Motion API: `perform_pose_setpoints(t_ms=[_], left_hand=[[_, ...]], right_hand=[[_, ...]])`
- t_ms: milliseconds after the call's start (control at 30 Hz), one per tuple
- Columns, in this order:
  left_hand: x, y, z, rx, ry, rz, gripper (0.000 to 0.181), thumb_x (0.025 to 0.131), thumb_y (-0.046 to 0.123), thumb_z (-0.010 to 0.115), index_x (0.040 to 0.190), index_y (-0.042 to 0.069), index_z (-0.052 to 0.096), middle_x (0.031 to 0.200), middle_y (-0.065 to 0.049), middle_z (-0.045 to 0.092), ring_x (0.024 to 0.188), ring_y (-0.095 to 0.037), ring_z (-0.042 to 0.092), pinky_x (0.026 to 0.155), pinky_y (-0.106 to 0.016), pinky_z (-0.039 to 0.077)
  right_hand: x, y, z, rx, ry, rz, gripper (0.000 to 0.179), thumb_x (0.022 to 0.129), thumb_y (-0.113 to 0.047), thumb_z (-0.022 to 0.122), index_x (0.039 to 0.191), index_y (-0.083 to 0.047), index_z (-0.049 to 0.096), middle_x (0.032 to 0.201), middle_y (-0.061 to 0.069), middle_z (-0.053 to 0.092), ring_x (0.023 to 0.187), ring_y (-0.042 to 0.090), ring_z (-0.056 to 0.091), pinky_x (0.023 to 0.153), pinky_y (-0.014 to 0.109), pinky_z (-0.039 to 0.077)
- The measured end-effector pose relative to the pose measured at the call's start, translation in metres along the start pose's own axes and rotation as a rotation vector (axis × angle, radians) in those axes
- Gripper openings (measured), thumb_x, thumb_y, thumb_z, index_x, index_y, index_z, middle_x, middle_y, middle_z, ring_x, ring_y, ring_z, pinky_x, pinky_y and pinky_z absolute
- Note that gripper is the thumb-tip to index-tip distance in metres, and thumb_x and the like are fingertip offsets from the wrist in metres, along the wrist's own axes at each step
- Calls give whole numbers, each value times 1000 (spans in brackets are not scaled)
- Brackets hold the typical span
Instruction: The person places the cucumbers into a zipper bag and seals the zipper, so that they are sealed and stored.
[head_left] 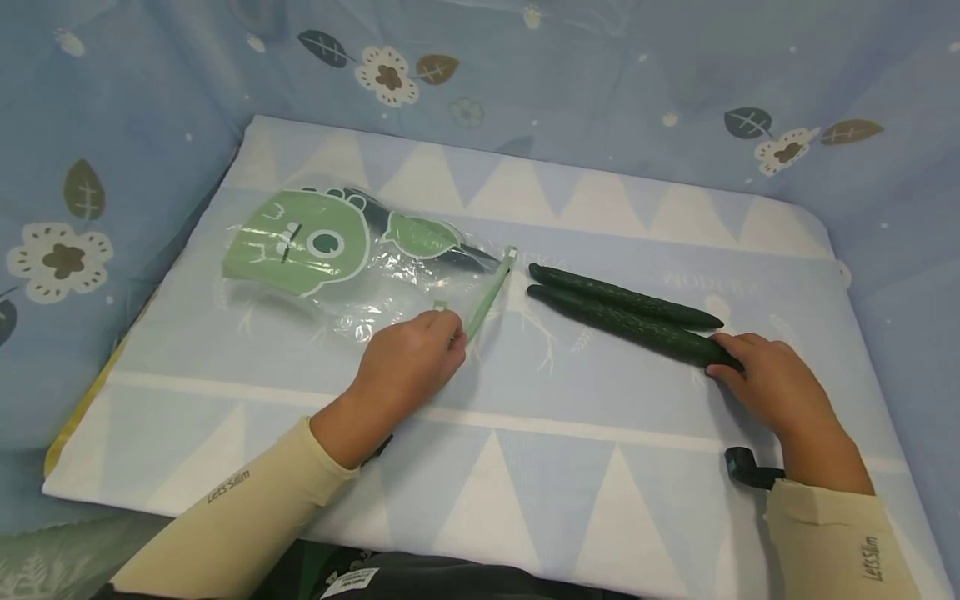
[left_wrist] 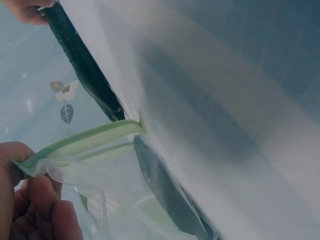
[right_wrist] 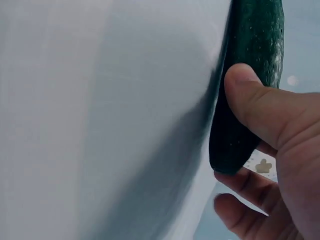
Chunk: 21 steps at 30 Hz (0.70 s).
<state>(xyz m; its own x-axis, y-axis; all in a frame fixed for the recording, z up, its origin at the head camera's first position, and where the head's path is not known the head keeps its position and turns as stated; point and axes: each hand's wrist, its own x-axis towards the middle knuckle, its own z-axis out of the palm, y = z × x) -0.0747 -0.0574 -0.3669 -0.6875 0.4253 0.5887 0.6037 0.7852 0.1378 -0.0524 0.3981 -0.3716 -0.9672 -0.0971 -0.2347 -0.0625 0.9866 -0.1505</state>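
Note:
My left hand (head_left: 416, 354) pinches the near corner of a clear zip bag (head_left: 397, 296) with green cartoon prints. Its green zip edge (left_wrist: 90, 140) stands parted into an opening in the left wrist view. Inside, along the far side, lies a long dark object (left_wrist: 162, 187), partly covered by the print. Two dark green cucumbers lie side by side, their left tips close to the bag's mouth. My right hand (head_left: 776, 387) grips the right end of the nearer cucumber (head_left: 630, 325), thumb on its side in the right wrist view. The farther cucumber (head_left: 637, 296) is untouched.
A pale blue and white patterned cloth (head_left: 555, 483) covers the table. Blue floral curtain (head_left: 585, 75) surrounds its back and sides. A small black object (head_left: 742, 467) shows beside the right wrist.

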Motion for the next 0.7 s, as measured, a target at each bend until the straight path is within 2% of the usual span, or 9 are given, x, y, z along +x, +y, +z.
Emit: perform_pose_setpoints(t_ms=[200, 300, 400, 533, 633, 700], left_hand=[[0, -1, -1, -2, 5, 7, 12, 80, 5, 74, 81, 7, 62, 66, -2, 63, 44, -15, 51, 38, -31, 40], [1, -2, -1, -5, 2, 10, 12, 81, 5, 74, 82, 7, 62, 66, -2, 63, 45, -16, 52, 38, -31, 41], [1, -2, -1, -14, -5, 8, 11, 81, 4, 73, 82, 7, 63, 66, -2, 63, 45, -15, 51, 38, -31, 41], [0, -2, 0, -21, -10, 9, 11, 81, 4, 73, 81, 8, 62, 66, -2, 62, 45, -15, 51, 38, -31, 41], [0, -2, 0, -25, -6, 12, 12, 81, 3, 73, 80, 8, 62, 66, -2, 62, 45, -16, 51, 38, -32, 41], [0, -2, 0, -28, -3, 15, 12, 81, 3, 73, 80, 8, 62, 66, -2, 62, 45, -16, 51, 38, -33, 41]], right_hand=[[1, -4, -6, 54, -106, -9, 59, 101, -31, 61, 146, 2, 44, 143, 34, 46, 126, 59, 40, 101, 72, 34], [2, -7, -5, 69, -132, -4, 58, 102, -31, 59, 146, 3, 42, 142, 36, 45, 125, 59, 40, 100, 72, 34], [1, -10, -3, 54, -140, -17, 64, 100, -32, 61, 151, -1, 38, 139, 36, 46, 123, 58, 43, 98, 72, 37], [-2, -12, 0, 6, -127, -43, 73, 95, -43, 67, 154, -10, 39, 132, 32, 50, 115, 52, 52, 89, 68, 45], [-5, -16, 2, -6, -100, -50, 74, 93, -52, 67, 149, -9, 47, 132, 29, 51, 115, 49, 53, 89, 67, 45], [-6, -18, 3, 17, -83, -56, 72, 94, -52, 66, 146, -5, 50, 135, 30, 52, 119, 51, 50, 94, 68, 42]])
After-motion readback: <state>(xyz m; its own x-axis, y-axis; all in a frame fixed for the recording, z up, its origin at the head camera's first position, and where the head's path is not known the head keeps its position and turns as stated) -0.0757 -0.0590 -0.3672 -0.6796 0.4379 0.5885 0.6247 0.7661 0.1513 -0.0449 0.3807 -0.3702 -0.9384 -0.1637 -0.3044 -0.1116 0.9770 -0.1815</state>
